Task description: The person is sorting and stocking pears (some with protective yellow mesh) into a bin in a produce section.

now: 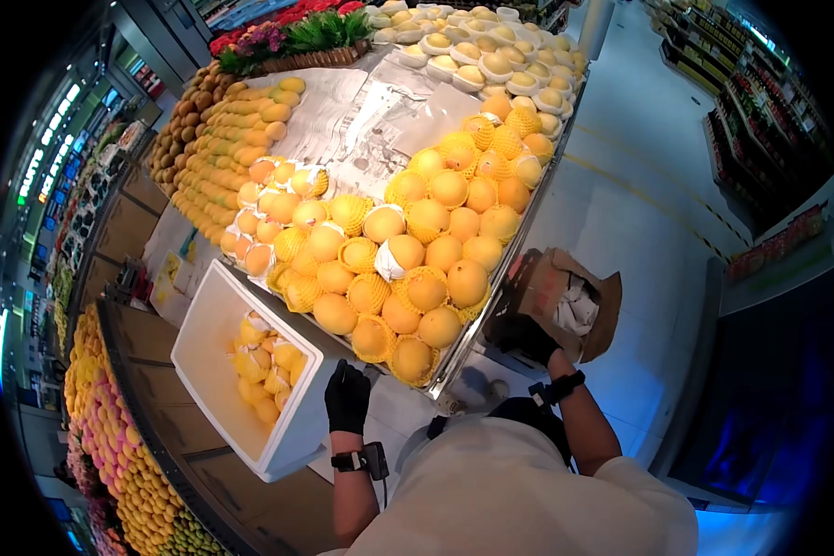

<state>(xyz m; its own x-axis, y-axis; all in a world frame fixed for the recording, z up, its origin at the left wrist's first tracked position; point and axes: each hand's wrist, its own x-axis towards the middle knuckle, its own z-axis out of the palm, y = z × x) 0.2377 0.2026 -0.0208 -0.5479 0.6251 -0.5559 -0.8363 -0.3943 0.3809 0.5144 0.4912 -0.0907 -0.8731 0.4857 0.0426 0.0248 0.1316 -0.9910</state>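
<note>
My left hand (347,397), in a black glove, is beside the right wall of a white foam box (299,410) that holds yellow and orange fruit, some in yellow foam nets. Its fingers look curled, but whether they grip anything is not plain. Across the corner of the fruit stand, my right hand (526,338), also black-gloved, reaches to the near side of an open cardboard box (545,295) with crumpled white paper (575,308) in it. What its fingers touch is hidden. Between and beyond both hands, round orange-yellow fruit (412,358) lies heaped on the stand, partly in yellow foam nets.
A metal rail (483,323) edges the stand. Farther back lie elongated yellow fruit (229,163), brown fruit (194,104), pale fruit in white nets (497,64) and paper sheets (361,118). Another fruit display (128,472) curves along the left. Shelves (764,139) stand across the aisle.
</note>
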